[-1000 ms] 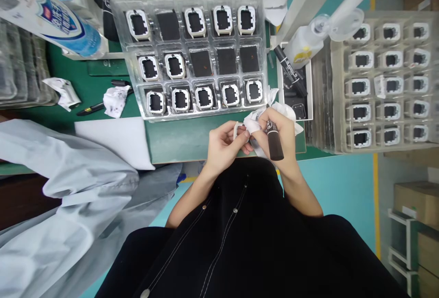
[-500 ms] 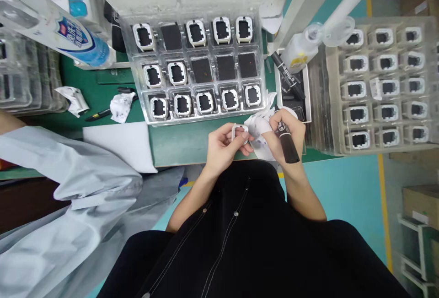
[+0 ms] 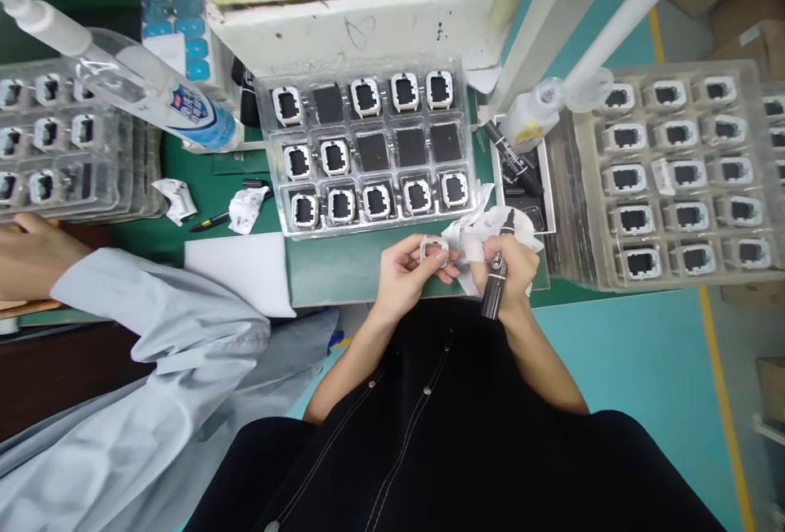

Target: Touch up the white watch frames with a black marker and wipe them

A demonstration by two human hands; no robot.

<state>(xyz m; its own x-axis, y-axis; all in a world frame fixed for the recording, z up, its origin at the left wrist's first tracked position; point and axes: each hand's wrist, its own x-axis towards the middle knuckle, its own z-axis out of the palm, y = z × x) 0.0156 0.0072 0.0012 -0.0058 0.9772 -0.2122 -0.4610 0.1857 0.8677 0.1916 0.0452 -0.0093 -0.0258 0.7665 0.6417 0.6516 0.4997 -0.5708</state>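
My left hand [image 3: 408, 273] pinches a small white frame part [image 3: 434, 248] with a dark middle, just above the bench's front edge. Close on its right, my right hand [image 3: 512, 266] is closed around a black marker [image 3: 497, 276] and a crumpled white wipe [image 3: 475, 235], one fingertip wrapped in the wipe and nearly touching the part. Right behind my hands lies a clear compartment tray [image 3: 371, 148] with several white frame parts and some bare dark pockets.
A stack of clear trays [image 3: 668, 172] full of the same parts stands on the right. A small white box [image 3: 524, 176] holds another marker, with a squeeze bottle [image 3: 536, 115] behind it. On the left are a co-worker's sleeve [image 3: 153, 311], a large bottle [image 3: 153, 91], more trays [image 3: 61, 140], crumpled wipes [image 3: 245, 209].
The view has shifted back and left, showing more of the bench. My right hand turned the marker more upright and the wipe-covered finger drew slightly off the part.
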